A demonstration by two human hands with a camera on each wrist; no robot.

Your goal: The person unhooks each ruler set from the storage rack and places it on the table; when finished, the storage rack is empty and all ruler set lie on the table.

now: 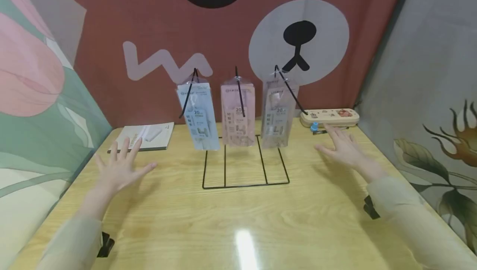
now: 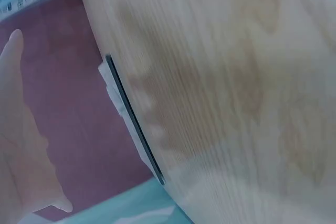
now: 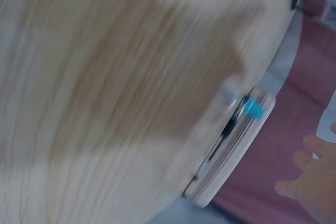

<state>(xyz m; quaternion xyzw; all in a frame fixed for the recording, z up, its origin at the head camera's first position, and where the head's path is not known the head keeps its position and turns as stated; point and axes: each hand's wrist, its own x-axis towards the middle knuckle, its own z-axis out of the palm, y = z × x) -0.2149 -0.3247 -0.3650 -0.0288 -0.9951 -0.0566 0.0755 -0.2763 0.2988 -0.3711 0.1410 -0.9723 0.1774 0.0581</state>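
Note:
My left hand (image 1: pixel 118 172) is held above the table with its fingers spread, holding nothing. Part of that hand (image 2: pixel 21 145) shows at the edge of the left wrist view. Over the right side of the table, my right hand (image 1: pixel 344 150) is also bare, fingers extended. Between the hands stands a black wire rack (image 1: pixel 246 186). From its hooks hang a light blue packet (image 1: pixel 203 116), a pink packet (image 1: pixel 228 100) and a greyish-mauve packet (image 1: pixel 276 131), each in clear plastic and printed with "20".
Near the left fingertips lies a white-covered book (image 1: pixel 126 131) with a small white object (image 1: pixel 152 134) on it. Beyond the right hand are a cream pencil case (image 1: pixel 329 116), a pen (image 1: pixel 319 132) and a small blue item (image 1: pixel 314 126). Printed curtains (image 1: pixel 223 25) enclose the wooden table (image 1: pixel 179 224).

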